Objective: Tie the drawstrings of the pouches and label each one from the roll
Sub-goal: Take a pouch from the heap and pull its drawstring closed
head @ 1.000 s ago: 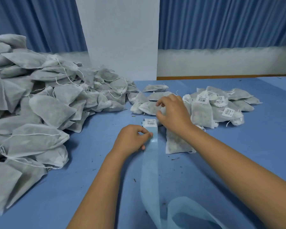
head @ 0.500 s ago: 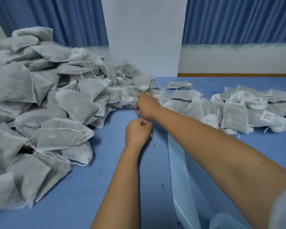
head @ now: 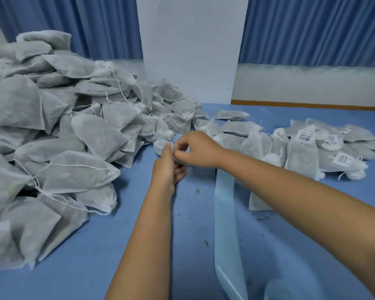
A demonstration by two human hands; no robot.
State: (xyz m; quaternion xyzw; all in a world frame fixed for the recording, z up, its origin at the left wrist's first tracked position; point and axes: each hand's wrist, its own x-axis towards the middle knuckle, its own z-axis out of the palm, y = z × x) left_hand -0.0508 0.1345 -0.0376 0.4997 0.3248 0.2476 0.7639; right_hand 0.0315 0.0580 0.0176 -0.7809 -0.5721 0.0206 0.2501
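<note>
Pouch lies on the blue surface at the foot of the unlabelled heap. Left grip pinches its neck; right grip pinches at its mouth (string too fine to discern). Advised: steady the neck, draw the knot snug, then label from the strip.

Left side's getting hogged by the pouch pile, labelled pouches are crowding the right, worktop is lying open between.

Blue curtains hang either side of a white pillar; a blue table fills the foreground.
</note>
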